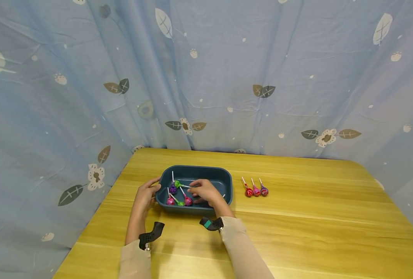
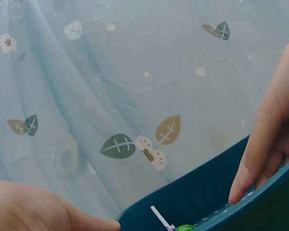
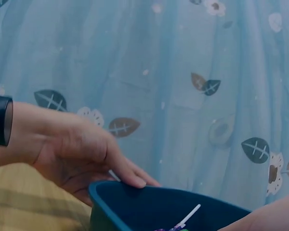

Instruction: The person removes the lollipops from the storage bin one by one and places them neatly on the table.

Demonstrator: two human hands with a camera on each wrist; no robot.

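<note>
My left hand [image 1: 145, 197] grips the bin [image 1: 196, 210] at its left edge; my right hand [image 1: 207, 192] is inside (whether pinching a stick [image 1: 185, 186], I can't tell). Five lollipops [image 1: 188, 201] show in the bin's left half; three more lollipops [image 1: 256, 192] lie right of it, wide counter [image 1: 331, 217] beyond.

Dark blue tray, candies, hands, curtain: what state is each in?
Tray: upright, uncovered
Lollipops in tray: wrapped, lying scattered
Three lollipops outside: wrapped, lying side by side on the table
Left hand: gripping the tray's left end
Right hand: inside the tray, grip unclear
Curtain: hanging, creased
</note>
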